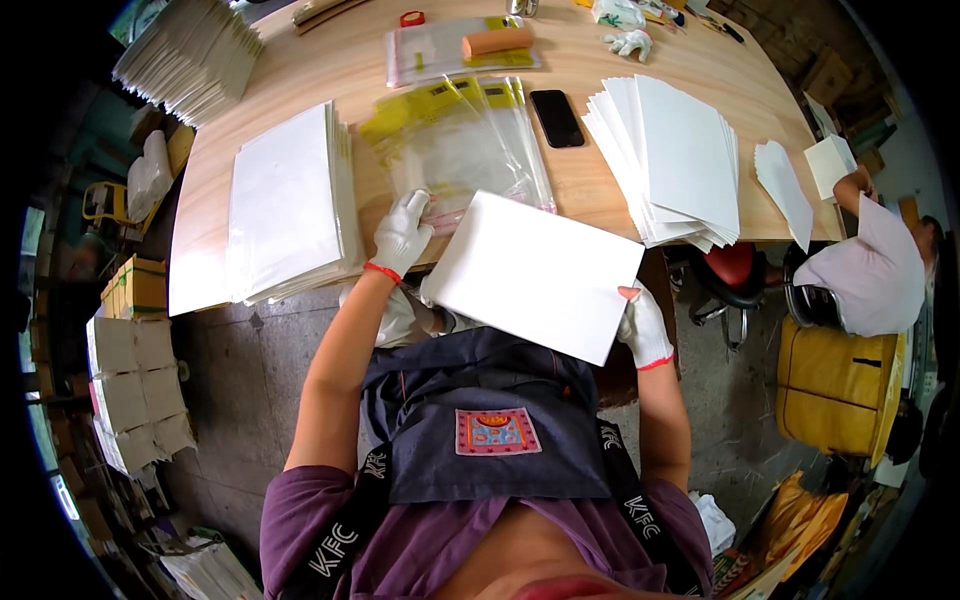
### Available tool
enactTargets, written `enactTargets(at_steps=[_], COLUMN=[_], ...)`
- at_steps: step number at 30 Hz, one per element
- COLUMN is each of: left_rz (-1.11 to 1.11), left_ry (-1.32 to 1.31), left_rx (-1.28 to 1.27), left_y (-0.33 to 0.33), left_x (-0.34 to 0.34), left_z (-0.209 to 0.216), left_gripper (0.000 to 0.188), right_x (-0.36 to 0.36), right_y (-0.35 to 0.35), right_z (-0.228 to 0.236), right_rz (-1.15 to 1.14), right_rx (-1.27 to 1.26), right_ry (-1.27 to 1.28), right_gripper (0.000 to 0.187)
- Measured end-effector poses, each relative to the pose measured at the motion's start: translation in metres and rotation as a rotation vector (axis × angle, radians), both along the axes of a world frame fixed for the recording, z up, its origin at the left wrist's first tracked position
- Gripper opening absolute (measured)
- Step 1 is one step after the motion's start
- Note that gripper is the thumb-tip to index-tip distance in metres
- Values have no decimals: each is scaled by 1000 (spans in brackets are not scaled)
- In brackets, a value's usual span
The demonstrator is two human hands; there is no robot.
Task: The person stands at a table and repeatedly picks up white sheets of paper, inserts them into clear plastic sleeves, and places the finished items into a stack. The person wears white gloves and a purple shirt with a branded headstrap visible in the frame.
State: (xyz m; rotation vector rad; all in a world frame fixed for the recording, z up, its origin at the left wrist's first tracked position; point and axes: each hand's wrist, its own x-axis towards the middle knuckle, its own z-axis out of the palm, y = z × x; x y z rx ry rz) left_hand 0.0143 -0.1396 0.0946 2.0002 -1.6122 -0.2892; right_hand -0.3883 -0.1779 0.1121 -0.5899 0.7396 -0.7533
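My right hand [645, 325], in a white glove with a bare thumb, grips the right edge of a white rectangular sheet [540, 275]. The sheet is tilted above my lap and overlaps the table's front edge. Also gloved, my left hand [402, 235] has its fingertips closed at the near left edge of the clear plastic bags [455, 150]. These bags lie in a loose, fanned pile with yellow printed bands at their far ends. How many layers the left fingers pinch is hidden.
Left on the table [205, 190] lies a stack of bagged white sheets [283, 195]; a taller stack [190, 60] stands behind. Loose white sheets [680, 160] are piled right. A black phone [557, 118] lies between. Another person [870, 255] sits at far right.
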Motion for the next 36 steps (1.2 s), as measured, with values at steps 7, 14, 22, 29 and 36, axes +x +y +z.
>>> enactTargets(at_steps=[7, 14, 22, 29, 36], left_rz=[156, 35, -98, 224, -77], left_ry=[-72, 443, 307, 1817, 1732], left_rx=[-176, -308, -439, -478, -164], left_y=[0, -8, 17, -4, 16], left_x=[-4, 2, -33, -104, -139], left_z=[3, 4, 14, -32, -122], left_gripper=[19, 34, 54, 45, 35], right_x=[7, 15, 35, 43, 58], right_y=[7, 16, 41, 71, 78], right_z=[-38, -41, -17, 31, 35], right_rz=[-230, -232, -240, -109, -54], right_rx=[133, 202, 92, -10, 11], right_ry=[-10, -42, -67, -48, 145], right_gripper=[40, 33, 39, 39, 26])
